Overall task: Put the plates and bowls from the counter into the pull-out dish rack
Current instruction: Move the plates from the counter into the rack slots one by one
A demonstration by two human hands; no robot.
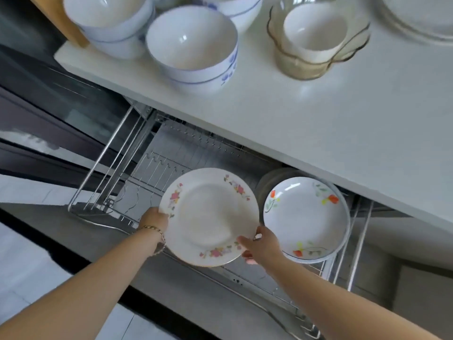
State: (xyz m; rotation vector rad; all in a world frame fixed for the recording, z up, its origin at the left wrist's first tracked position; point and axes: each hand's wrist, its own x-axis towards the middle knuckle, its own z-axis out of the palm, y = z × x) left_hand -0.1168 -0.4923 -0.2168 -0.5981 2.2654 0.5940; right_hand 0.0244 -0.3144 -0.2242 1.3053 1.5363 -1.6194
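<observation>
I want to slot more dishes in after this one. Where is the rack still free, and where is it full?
The rack is bare on its left half: the wire slots from the left frame to the pink-flowered plate, held by the left hand and right hand. The right end is crowded: the orange-flowered plate stands there with more dishes behind it.

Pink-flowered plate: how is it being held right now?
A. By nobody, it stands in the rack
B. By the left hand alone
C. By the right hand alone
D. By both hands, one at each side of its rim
D: the pink-flowered plate is above the pull-out dish rack, with the left hand at its left rim and the right hand at its lower right rim.
</observation>
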